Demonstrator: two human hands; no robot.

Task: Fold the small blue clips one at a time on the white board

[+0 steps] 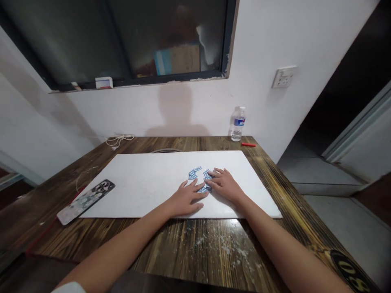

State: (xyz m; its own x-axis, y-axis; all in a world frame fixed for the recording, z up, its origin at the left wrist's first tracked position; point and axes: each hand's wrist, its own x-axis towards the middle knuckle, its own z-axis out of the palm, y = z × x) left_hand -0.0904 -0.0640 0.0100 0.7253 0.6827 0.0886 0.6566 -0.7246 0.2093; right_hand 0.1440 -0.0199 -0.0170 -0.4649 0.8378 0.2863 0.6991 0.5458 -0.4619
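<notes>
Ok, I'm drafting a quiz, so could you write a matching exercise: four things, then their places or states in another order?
1. small blue-and-white pieces
2. floral-patterned phone
3. clear plastic bottle
4. white cable

A. upright near the wall
B. loosely looped
C. over the left edge of the white board
D. by the left hand and right hand

1-D, 2-C, 3-A, 4-B

Small white blue-edged flat pieces: several, overlapping, partly covered; exact count unclear. Bare hands: two, left hand and right hand. One each: white rectangular board, brown wooden surface, floral-patterned phone, clear plastic bottle, slim red stick, white coiled cord, white wall socket.
</notes>
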